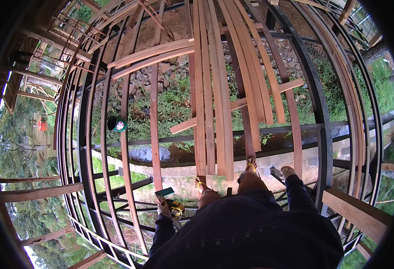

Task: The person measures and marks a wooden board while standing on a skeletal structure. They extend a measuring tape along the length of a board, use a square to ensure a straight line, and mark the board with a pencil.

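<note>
My left hand (163, 209) is low at the left of my body, its fingers closed at the near edge of a flat, dark-green rectangular piece (164, 192). I cannot make out what kind of thing it is. Right beside that hand is a yellow-and-black object (177, 208), partly hidden by my body. My right hand (287, 172) is out to the right of my legs, near a reddish wooden beam (297, 150). A small grey object (275, 172) shows next to its fingers, which are too small to read.
My sandalled feet (251, 164) stand near the ends of long loose planks (224, 112) laid over spaced beams. A crosswise batten (183, 125) lies under them. A dark green bucket (117, 123) is at the left. Between the beams, gaps show rubble, plants and a water channel (150, 154) below.
</note>
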A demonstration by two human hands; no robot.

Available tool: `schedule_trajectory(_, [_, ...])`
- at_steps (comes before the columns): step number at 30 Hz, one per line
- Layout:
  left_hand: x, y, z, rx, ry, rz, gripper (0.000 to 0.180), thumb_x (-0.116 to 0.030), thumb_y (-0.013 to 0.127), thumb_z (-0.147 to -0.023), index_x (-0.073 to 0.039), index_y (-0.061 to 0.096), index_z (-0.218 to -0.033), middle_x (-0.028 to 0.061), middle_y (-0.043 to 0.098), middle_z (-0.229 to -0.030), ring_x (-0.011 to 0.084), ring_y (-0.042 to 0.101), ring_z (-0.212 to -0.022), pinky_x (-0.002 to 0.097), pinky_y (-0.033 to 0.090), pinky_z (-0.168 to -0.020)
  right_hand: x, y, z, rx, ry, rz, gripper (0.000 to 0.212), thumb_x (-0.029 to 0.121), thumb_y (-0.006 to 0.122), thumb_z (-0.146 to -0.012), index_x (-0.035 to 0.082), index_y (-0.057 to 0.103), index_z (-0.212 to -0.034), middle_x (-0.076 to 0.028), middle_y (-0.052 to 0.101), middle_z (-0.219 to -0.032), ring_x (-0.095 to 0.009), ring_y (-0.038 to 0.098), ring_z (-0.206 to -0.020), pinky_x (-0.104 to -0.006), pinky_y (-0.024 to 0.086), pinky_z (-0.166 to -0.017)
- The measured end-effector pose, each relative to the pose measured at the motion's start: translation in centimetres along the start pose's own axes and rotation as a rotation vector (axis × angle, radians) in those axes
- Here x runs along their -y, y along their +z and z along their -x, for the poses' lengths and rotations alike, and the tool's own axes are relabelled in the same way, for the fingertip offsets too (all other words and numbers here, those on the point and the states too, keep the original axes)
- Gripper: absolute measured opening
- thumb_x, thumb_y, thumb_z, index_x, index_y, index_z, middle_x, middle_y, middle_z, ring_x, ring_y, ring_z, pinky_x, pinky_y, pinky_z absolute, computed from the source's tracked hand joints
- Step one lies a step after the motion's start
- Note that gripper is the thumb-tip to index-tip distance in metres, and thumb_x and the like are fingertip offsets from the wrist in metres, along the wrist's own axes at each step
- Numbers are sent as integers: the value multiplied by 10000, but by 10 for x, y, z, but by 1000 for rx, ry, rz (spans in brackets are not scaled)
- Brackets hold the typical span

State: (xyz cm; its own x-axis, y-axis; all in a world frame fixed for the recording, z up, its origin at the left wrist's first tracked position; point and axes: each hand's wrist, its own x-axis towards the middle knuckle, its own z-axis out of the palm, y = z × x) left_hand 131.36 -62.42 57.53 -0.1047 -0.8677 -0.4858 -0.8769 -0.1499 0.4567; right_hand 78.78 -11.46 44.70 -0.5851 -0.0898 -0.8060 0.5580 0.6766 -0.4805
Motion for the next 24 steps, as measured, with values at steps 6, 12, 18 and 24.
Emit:
schedule_trajectory(6, [-83, 18, -12, 235, -58, 816, 272, -239, 600, -914, 16, 692, -903, 65, 685, -833, 166, 645, -732, 284, 507, -678, 11, 142, -20, 271, -39, 131, 207, 237, 525, -884, 104, 633, -1000, -75, 675, -865, -231, 662, -732, -406, 532, -578])
schedule_trajectory(12, [-41, 101, -31, 477, 118, 502, 250, -100, 626, -849, -22, 590, -1084, 108, 629, -931, 227, 653, -799, 348, 568, -713, -54, 304, -63, 690, 438, -722, 174, 267, 491, -948, 157, 615, -1004, -34, 661, -842, -253, 668, -782, -429, 530, -615])
schedule_trajectory(18, [-10, 160, -20, 633, -57, 473, 331, -82, 643, -814, -38, 576, -1135, 99, 650, -929, 217, 666, -834, 315, 542, -710, -40, 413, -44, 351, 658, -476, 134, 263, 596, -851, 135, 579, -887, -23, 624, -847, -207, 623, -766, -394, 509, -694])
schedule_trajectory(24, [43, 169, -16, 642, -303, 606, 261, -176, 433, -973, -8, 596, -1089, 76, 654, -898, 185, 656, -776, 292, 533, -687, -76, 488, -102, 234, 787, -790, 428, 301, 599, -869, 103, 484, -1230, -140, 480, -1306, -335, 458, -1208, -514, 347, -1054])
